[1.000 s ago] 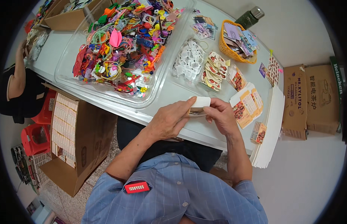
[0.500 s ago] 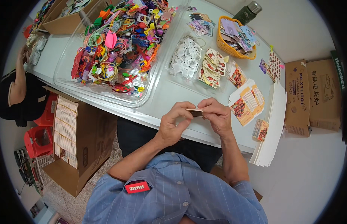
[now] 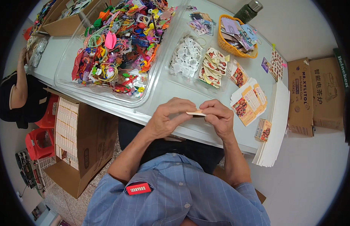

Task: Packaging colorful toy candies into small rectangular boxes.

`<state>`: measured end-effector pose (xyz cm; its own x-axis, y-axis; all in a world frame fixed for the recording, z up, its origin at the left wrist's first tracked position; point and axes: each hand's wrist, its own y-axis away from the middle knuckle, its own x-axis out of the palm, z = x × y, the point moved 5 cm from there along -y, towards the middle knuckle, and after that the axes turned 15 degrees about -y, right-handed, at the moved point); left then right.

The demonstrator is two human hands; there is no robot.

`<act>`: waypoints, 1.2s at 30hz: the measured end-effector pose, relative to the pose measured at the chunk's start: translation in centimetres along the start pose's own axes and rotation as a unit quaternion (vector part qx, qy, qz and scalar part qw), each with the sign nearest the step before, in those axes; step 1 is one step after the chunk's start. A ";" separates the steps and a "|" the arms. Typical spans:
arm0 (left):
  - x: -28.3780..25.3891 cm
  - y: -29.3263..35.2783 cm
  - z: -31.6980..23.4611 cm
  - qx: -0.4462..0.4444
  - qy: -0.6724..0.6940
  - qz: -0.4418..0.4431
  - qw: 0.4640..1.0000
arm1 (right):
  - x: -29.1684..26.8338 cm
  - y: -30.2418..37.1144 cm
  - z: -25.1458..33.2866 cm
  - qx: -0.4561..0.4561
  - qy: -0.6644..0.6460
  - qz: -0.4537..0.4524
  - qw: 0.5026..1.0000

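Observation:
Above the table's front edge, both hands meet at a small, thin cardboard carton (image 3: 195, 113), seen nearly edge-on, with a whitish rim and some orange on it. My right hand (image 3: 220, 117) pinches its right end between thumb and fingers. At the left end, the thumb and fingers of my left hand (image 3: 168, 116) close around it. The fingers hide most of its faces. To the right of my hands lies a fanned pile of flat orange-and-white printed cartons (image 3: 245, 107). Small folded boxes (image 3: 263, 130) stand together near the table's right side.
Left of centre, a clear plastic tray (image 3: 145, 98) holds a heap of colourful trinkets. Farther back sit small white packets (image 3: 186, 54), printed cards (image 3: 213, 67), a yellow basket (image 3: 224, 39) and a green flask (image 3: 247, 13). An open carton (image 3: 96, 139) stands at lower left; another person's arm (image 3: 20, 83) shows beyond.
My left hand has shifted left and its fingers have straightened from a curl. The carton has tilted, showing more of its pale edge. My right hand has hardly moved.

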<state>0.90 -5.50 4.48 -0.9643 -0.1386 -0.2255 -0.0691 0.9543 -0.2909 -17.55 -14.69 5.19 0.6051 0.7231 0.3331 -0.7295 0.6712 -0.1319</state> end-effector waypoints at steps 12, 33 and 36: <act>-0.9 0.0 -1.0 -0.050 -0.073 -0.034 0.996 | 0.5 -0.3 -0.2 0.016 0.060 -0.023 0.998; -0.5 0.9 -0.8 0.158 -0.241 -0.067 0.955 | 1.4 1.0 0.3 -0.187 0.299 -0.010 0.936; -0.1 0.4 -0.9 0.153 -0.238 -0.056 0.957 | 0.9 1.6 -0.8 -0.176 0.290 -0.009 0.941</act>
<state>0.78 -4.84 5.19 -0.7240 -0.4111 -0.5539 -0.0175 0.8137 -0.5810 -17.97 -12.84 4.55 0.7625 0.6106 -0.2139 -0.6289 0.6220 -0.4666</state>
